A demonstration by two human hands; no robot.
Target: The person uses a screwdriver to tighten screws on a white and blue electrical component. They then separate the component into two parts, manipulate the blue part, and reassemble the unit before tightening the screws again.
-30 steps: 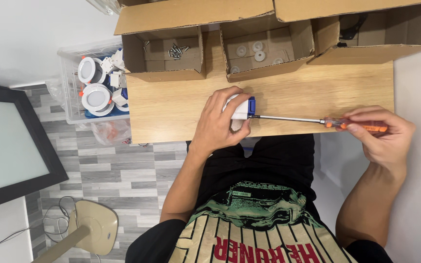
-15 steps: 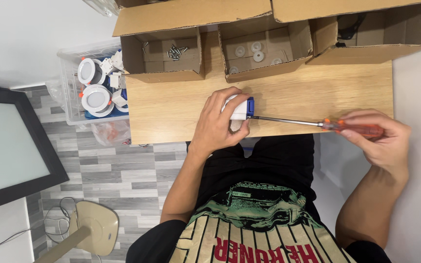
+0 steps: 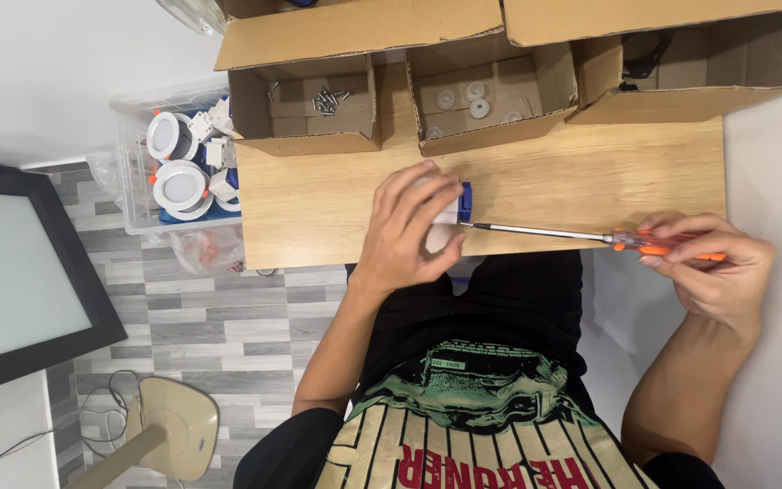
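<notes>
Small white-and-blue part (image 3: 452, 210): our left hand (image 3: 406, 231) clamps it on the tabletop (image 3: 590, 186); our right hand (image 3: 708, 267) grips the orange-handled screwdriver (image 3: 590, 237), tip seated, needing steady alignment.

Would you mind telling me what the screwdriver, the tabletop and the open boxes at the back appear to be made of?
Screwdriver: thin bright shaft that looks like polished metal; the orange handle in the right hand seems translucent plastic. Tabletop: pale wood grain with a matte finish, perhaps laminate rather than solid wood. Boxes: plain brown cardboard with raw folded flaps. The small part under the left hand looks like white and blue plastic.
</notes>
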